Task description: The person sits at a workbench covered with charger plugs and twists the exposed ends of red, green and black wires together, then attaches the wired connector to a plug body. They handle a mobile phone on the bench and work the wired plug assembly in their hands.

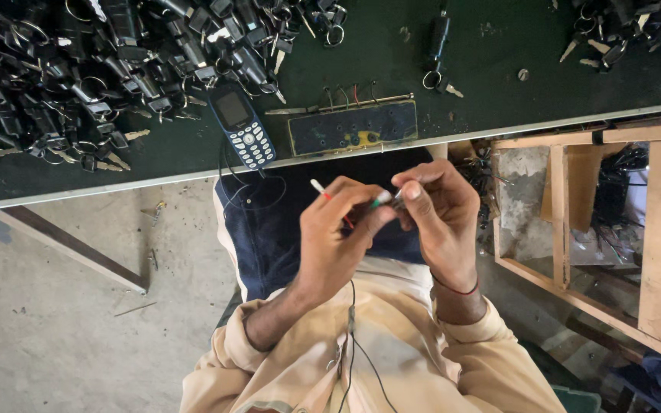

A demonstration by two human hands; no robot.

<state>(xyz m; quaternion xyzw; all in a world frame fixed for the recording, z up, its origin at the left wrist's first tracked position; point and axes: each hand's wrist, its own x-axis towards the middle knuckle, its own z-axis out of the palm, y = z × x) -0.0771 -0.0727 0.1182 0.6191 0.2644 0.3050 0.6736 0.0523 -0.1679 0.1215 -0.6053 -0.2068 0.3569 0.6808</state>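
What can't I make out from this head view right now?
- The small piece pinched between the left hand and right hand: fingers cover it; only white, red and green wire tips show.
- The key pile: cut off by the top and left edges.
- The wooden rack contents: shadowed, too small.

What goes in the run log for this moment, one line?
left hand: pinching thin wires | right hand: fingers on same wires | mobile phone on green table

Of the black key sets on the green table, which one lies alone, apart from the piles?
The single black key set at top centre, above the circuit board. The others are heaped in the left pile and right-corner pile.
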